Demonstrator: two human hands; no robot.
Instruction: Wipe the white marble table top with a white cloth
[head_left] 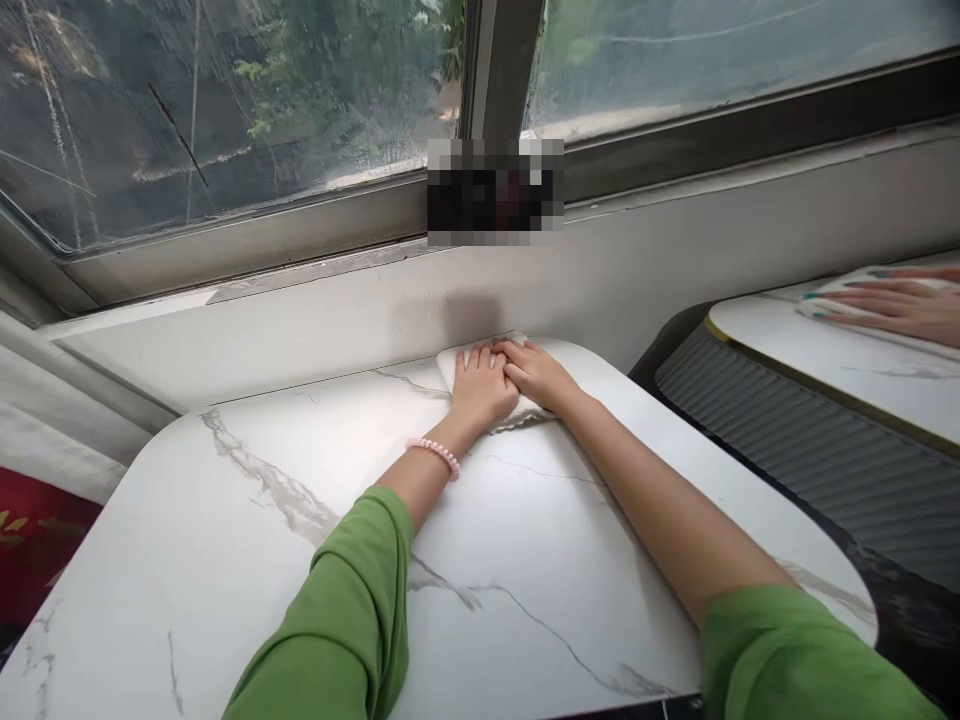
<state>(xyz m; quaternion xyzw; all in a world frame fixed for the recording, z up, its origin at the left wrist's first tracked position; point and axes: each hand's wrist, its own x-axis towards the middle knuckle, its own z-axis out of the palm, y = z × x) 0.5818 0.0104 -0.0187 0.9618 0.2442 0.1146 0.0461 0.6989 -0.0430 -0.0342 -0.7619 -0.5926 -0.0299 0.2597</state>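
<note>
A white cloth point(534, 412) lies bunched on the white marble-patterned table point(262, 600), close to its far edge by the wall. On top of the cloth my left hand point(481, 388) presses down, its fingers stretched forward and lying flat; a pink beaded bracelet circles that wrist. My right hand point(541, 374) rests beside it on the cloth, palm down, its fingers extended and touching the left hand. The cloth's scalloped edge shows below the hands, while the rest is partly hidden under them.
Behind the table is a white wall ledge point(315, 340) under a window frame point(300, 225). At right, another person's hand point(892, 305) lies on a white cloth on a second table point(840, 350) with a ribbed grey side. A pale curtain point(52, 410) hangs at left.
</note>
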